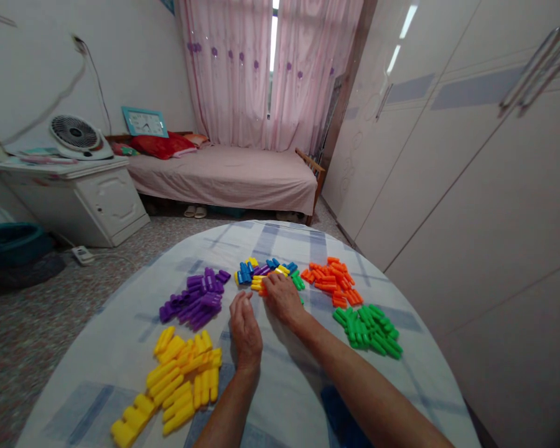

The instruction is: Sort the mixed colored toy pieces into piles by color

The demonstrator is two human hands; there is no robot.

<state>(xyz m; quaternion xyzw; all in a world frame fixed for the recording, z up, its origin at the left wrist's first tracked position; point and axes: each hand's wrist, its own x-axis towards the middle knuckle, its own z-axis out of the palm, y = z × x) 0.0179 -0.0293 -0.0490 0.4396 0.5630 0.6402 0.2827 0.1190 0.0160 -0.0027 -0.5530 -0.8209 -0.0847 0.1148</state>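
Purple blocks (209, 300), yellow blocks (182, 366), orange blocks (329, 280), green blocks (368, 330) piled by colour; mixed heap (262, 270) between seemingly left. Right hand (282, 297) over heap (fingertips hidden, grip cannot tell); left hand (246, 330) nearby, empty, loosely curled.

Head view; forward, down over table (287, 386)

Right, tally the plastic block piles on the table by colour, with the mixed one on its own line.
Yellow pile: 1
Purple pile: 1
Orange pile: 1
Green pile: 1
Mixed-colour pile: 1
Total: 5 piles; overlapping blocks can't be counted singly.
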